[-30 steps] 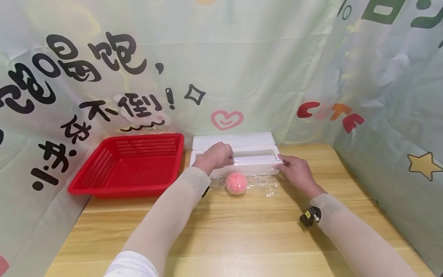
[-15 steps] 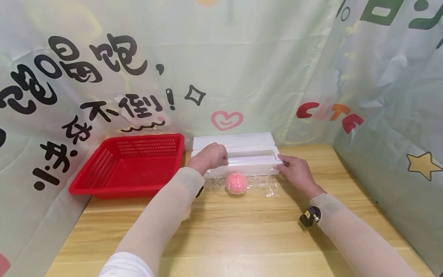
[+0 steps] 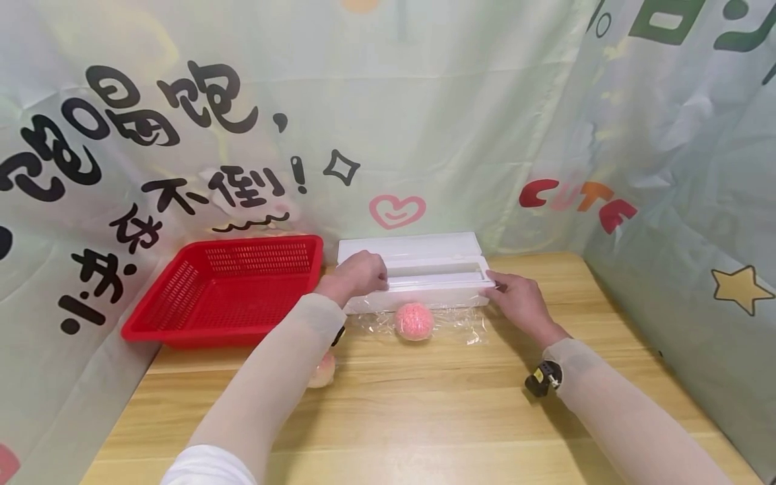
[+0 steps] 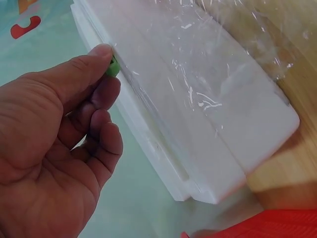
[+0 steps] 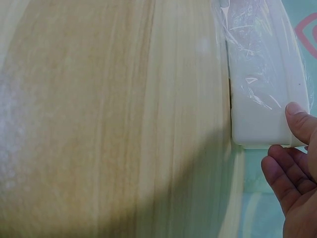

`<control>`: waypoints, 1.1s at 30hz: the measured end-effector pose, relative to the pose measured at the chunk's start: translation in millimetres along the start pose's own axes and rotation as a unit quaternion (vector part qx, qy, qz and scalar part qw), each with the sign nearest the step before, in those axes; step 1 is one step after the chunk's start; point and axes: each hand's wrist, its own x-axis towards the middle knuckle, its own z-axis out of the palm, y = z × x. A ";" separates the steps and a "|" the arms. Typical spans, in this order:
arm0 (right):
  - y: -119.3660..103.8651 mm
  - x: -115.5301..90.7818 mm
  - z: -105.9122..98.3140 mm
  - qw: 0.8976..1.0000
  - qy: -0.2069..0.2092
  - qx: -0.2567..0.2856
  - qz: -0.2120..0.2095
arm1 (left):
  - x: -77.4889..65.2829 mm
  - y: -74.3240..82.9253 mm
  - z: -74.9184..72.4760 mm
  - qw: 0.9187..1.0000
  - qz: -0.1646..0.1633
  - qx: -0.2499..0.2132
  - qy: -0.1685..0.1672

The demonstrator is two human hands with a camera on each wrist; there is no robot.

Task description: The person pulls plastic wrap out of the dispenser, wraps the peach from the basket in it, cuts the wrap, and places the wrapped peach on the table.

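A long white cling film box (image 3: 439, 296) lies at the back of the table, its lid (image 3: 418, 245) folded back. Clear film (image 3: 463, 325) hangs from its front onto the wood. My left hand (image 3: 358, 275) pinches a small green slide cutter (image 4: 113, 68) at the box's edge, between thumb and forefinger. At the box's right end my right hand (image 3: 520, 298) grips the corner, thumb (image 5: 297, 119) on the edge and fingers against the end. In front of the box a pink speckled ball (image 3: 415, 321) overlaps the film in the head view.
A red plastic basket (image 3: 221, 333) stands to the left of the box. Partly behind my left forearm lies a pale peach-coloured round thing (image 3: 324, 372). Printed cloth (image 3: 461, 135) walls in the table's back and sides.
My left hand has slid leftward along the box with the slide cutter, and its forearm has uncovered the peach-coloured round thing. The right hand and the pink ball stay put.
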 end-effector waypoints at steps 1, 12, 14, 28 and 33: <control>-0.2 -0.1 0.0 1.000 -0.001 -0.001 0.001 | -0.3 -1.1 0.1 1.000 0.002 0.000 0.001; -0.7 0.2 2.5 1.000 0.008 0.001 0.000 | -8.2 -10.9 -0.6 1.000 -0.009 -0.009 -0.006; -0.2 0.4 3.3 1.000 0.009 0.001 -0.003 | -10.5 -12.6 -1.1 1.000 -0.017 -0.012 -0.008; 0.8 1.6 4.7 1.000 0.013 -0.004 -0.013 | -26.9 -28.0 -4.7 0.999 -0.043 -0.004 -0.019; 3.3 1.2 3.6 1.000 0.021 -0.004 -0.016 | -36.2 -38.8 -4.0 0.998 -0.067 -0.017 -0.015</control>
